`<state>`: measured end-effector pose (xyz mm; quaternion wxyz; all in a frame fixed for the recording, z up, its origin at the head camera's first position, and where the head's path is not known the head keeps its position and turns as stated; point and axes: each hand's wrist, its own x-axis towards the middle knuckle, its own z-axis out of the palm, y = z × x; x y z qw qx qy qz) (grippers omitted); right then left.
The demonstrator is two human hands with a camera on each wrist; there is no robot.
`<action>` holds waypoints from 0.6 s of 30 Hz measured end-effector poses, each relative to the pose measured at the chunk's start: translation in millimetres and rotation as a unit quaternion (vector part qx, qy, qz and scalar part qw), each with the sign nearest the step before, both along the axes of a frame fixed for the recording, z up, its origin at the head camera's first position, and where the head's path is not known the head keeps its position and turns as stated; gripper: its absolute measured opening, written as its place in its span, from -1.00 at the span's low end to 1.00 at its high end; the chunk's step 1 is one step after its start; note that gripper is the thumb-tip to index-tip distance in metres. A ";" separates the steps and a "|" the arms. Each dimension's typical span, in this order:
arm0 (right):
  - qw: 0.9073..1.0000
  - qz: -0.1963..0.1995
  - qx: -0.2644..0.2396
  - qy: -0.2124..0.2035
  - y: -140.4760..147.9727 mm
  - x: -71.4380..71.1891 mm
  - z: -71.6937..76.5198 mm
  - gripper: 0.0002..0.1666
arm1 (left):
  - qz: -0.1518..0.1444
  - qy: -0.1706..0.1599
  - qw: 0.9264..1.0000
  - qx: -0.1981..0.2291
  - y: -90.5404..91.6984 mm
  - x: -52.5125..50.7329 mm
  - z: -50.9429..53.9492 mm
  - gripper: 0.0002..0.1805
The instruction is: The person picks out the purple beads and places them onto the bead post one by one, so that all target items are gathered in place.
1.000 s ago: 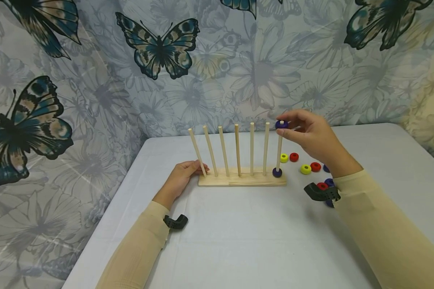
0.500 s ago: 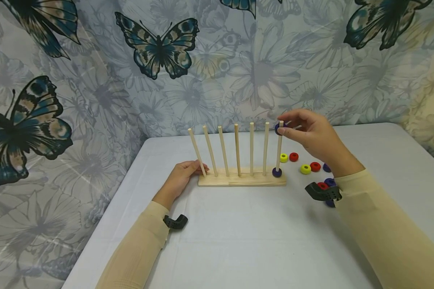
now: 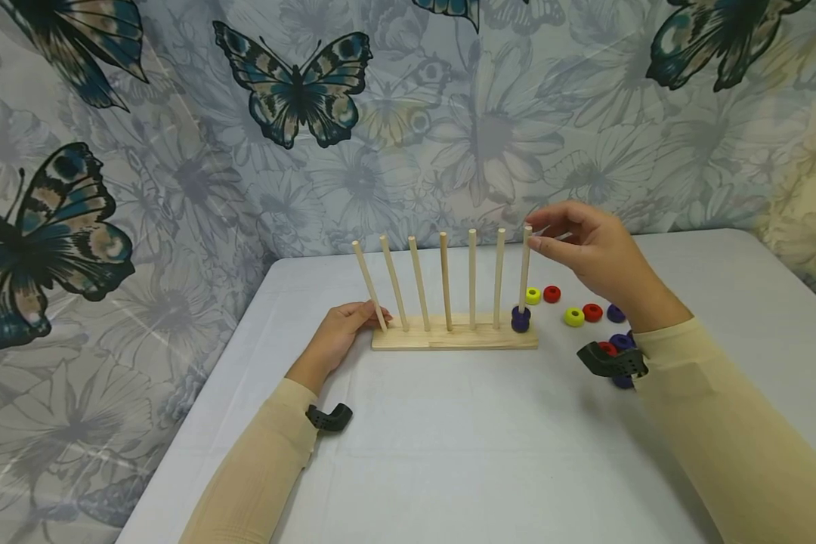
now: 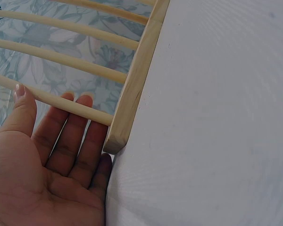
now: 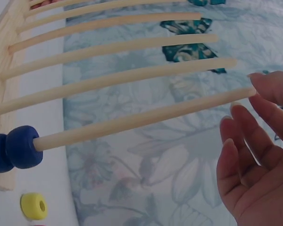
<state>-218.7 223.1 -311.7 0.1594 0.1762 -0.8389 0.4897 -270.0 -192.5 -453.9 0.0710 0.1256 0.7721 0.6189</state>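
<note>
Nearest are the beige sleeves, of soft cloth, above the surface, which wears a smooth white cover. Further in, the left hand has its grip pinching the leftmost peg near the foot, thumb against the fingers. The base is a flat pale plank with visible wood grain; its long axis runs left to right on the surface. Seven thin round pegs point upward from it. Two glossy, rounded blue beads are stacked at the foot of the rightmost peg. The right hand holds its grip loosely spread around this peg's tip; whether it touches, I cannot tell. Yellow beads and red beads, ring-shaped, lie to the right. Farthest, the wall shows printed butterflies.
</note>
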 end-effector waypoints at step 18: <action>1.000 0.011 0.009 -0.005 8.6 4.1 -8.0 -0.68 | 0.005 -0.003 1.000 -0.009 -0.9 -0.5 -0.9 -0.44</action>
